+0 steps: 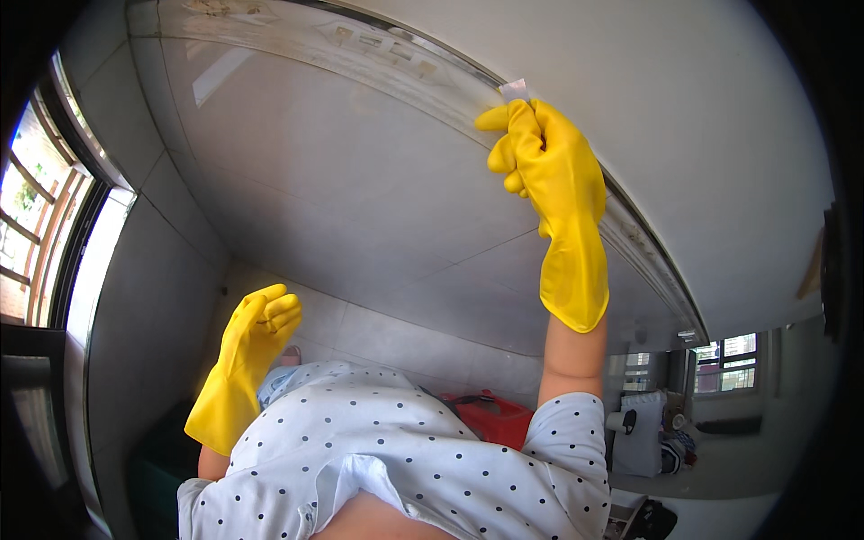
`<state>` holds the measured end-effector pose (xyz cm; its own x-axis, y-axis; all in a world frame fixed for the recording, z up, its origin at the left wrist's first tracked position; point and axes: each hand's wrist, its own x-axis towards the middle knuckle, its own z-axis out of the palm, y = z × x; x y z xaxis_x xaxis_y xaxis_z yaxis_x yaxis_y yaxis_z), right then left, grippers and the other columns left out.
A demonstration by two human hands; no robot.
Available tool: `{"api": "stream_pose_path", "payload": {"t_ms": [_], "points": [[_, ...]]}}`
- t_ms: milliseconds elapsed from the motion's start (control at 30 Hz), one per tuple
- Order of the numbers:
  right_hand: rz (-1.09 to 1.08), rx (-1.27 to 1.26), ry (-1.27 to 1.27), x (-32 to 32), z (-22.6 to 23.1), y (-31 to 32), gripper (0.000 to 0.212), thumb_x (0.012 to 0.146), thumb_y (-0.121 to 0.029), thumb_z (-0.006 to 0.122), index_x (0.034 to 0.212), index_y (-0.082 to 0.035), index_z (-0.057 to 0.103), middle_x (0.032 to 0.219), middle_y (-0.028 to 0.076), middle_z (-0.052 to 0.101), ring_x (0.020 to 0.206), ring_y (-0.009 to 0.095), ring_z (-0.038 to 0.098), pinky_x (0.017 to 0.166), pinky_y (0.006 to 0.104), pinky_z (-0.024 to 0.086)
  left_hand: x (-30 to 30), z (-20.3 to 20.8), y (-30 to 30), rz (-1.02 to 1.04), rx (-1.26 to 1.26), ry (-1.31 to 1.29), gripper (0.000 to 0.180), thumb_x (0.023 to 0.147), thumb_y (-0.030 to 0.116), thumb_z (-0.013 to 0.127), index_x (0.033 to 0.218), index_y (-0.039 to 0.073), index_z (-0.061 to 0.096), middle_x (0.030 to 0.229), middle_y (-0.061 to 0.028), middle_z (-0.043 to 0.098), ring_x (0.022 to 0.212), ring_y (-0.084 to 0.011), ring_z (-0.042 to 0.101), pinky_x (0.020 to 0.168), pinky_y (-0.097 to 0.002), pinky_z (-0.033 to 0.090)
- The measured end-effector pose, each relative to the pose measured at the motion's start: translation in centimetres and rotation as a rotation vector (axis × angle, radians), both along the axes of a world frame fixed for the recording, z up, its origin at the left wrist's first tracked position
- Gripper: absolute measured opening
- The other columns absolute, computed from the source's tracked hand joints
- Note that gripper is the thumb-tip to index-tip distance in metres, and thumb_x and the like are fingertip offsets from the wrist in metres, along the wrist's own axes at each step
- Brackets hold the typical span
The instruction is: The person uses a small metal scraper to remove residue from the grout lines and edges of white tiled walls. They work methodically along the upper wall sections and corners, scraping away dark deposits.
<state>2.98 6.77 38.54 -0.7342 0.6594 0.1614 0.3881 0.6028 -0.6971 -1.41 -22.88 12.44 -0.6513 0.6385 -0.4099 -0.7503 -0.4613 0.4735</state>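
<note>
Both my hands wear yellow rubber gloves. Raised at the upper right, my right hand [549,162] pinches a small, flat, whitish-pink piece [514,90] whose kind I cannot make out. It sticks out above the fingertips, against the long trim strip [432,67] along the edge of a smooth white panel [684,135]. Dirt-like stains and small slots mark the strip's left part. My left hand [256,324] hangs low at my side, fingers loosely bent, with nothing visible in it. Grey tiled wall [342,180] spreads between the hands.
At the left is a barred window [45,207] with a dark frame. Something red [490,418] lies low beside my body. To the right, a white fan-like object [621,421] and mixed items stand near another window [724,364]. A dark green object [157,472] is at lower left.
</note>
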Motion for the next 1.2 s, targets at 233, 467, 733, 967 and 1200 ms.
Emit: {"api": "stream_pose_path", "payload": {"t_ms": [233, 467, 733, 967, 1200], "points": [[-0.046, 0.054, -0.085, -0.2, 0.3, -0.5, 0.04, 0.104, -0.036, 0.044, 0.1, -0.008, 0.073, 0.07, 0.002, 0.069, 0.053, 0.01, 0.052, 0.056, 0.0275, 0.045, -0.5, -1.3, -0.8, -0.003, 0.001, -0.032, 0.04, 0.099, 0.036, 0.07, 0.122, 0.003, 0.071, 0.108, -0.0109, 0.073, 0.107, -0.025, 0.069, 0.108, -0.0373, 0.05], [-0.087, 0.055, -0.115, 0.8, -0.1, 0.3, 0.041, 0.104, -0.037, 0.043, 0.101, -0.008, 0.073, 0.071, 0.002, 0.07, 0.054, 0.01, 0.054, 0.058, 0.0273, 0.047, -0.5, -2.3, -1.1, 0.027, 0.01, -0.004, 0.042, 0.099, 0.039, 0.069, 0.122, 0.003, 0.071, 0.11, -0.0118, 0.073, 0.108, -0.0263, 0.069, 0.11, -0.0374, 0.048], [-0.079, 0.086, -0.123, 0.5, -0.1, 0.1, 0.043, 0.104, -0.037, 0.042, 0.101, -0.007, 0.073, 0.073, 0.002, 0.071, 0.055, 0.009, 0.054, 0.058, 0.0268, 0.047, -0.2, -2.1, -1.5, 0.034, 0.027, -0.004, 0.041, 0.099, 0.037, 0.07, 0.121, 0.003, 0.072, 0.11, -0.0119, 0.073, 0.107, -0.0261, 0.07, 0.108, -0.0366, 0.05], [-0.092, 0.117, -0.09, -0.3, -0.3, -0.7, 0.042, 0.107, -0.036, 0.045, 0.105, -0.006, 0.074, 0.071, 0.0, 0.062, 0.054, 0.006, 0.044, 0.051, 0.0219, 0.037, 0.3, -3.0, -2.5, 0.044, 0.065, -0.048, 0.042, 0.099, 0.037, 0.07, 0.122, 0.002, 0.071, 0.113, -0.0128, 0.073, 0.108, -0.0272, 0.07, 0.109, -0.0377, 0.05], [-0.054, 0.124, -0.065, -3.2, -0.8, -2.9, 0.043, 0.107, -0.039, 0.046, 0.105, -0.006, 0.074, 0.072, -0.001, 0.064, 0.057, 0.006, 0.048, 0.051, 0.0219, 0.037, 0.2, -4.6, -4.0, 0.08, 0.077, -0.053, 0.044, 0.098, 0.04, 0.069, 0.121, 0.003, 0.072, 0.117, -0.0143, 0.073, 0.111, -0.0278, 0.07, 0.11, -0.0375, 0.049]]}}
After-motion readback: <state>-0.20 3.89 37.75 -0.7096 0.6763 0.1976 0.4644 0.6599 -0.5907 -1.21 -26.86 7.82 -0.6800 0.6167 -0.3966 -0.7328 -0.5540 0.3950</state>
